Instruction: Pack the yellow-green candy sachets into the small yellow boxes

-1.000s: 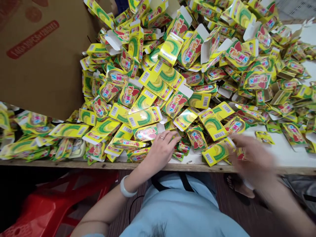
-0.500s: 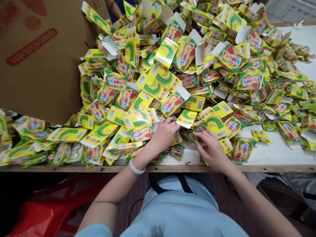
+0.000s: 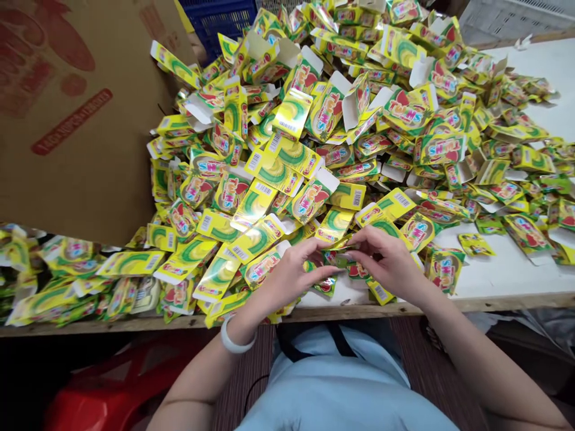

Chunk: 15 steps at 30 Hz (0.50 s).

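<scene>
Lifted off the white counter (image 3: 503,272) since the earlier frame, left hand (image 3: 287,278) and right hand (image 3: 393,266) are shown, fingers closed on one small green foil sachet (image 3: 340,259), best held edgewise.

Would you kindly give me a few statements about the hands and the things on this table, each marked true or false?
1. The left hand and right hand both pinch one small packet at the table's near edge. True.
2. A white bangle sits on the right wrist. False: the bangle is on the left wrist.
3. A brown cardboard box stands left of the pile of yellow cartons. True.
4. The crate behind the pile is red. False: the crate is blue.
</scene>
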### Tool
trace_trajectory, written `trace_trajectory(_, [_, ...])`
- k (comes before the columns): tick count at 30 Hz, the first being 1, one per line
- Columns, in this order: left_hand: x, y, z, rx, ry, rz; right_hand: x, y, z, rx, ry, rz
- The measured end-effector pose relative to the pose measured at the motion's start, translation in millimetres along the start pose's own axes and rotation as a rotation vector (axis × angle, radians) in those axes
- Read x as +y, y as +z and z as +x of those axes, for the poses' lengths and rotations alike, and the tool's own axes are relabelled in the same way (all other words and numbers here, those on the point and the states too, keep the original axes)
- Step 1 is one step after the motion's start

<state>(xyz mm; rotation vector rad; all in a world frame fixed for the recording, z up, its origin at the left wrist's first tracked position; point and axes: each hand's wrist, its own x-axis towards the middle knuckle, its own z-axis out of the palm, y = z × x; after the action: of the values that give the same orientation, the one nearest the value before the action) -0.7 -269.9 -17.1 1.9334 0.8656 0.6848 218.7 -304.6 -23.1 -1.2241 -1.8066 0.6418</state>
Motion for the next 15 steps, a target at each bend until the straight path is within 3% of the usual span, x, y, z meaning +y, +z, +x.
trace_trajectory(3, [-3,6.7,-4,0.035,0.041,0.000,6,9,-10,0.072,0.115,0.066])
trace_trajectory(7, [2,10.8,1,-0.074,0.136,0.035,11,13,-23,-0.047,0.278,0.370])
trace_trajectory(10, [12,4.0,14,-0.130,0.223,0.120,12,8,-29,0.077,0.340,0.456])
trace_trajectory(12, [17,-5.4,22,-0.064,0.306,0.177,9,8,-32,0.096,0.341,0.467])
trace_trajectory(15, [20,-20.5,31,0.209,0.391,0.231,-3,25,-36,-0.141,0.329,0.530])
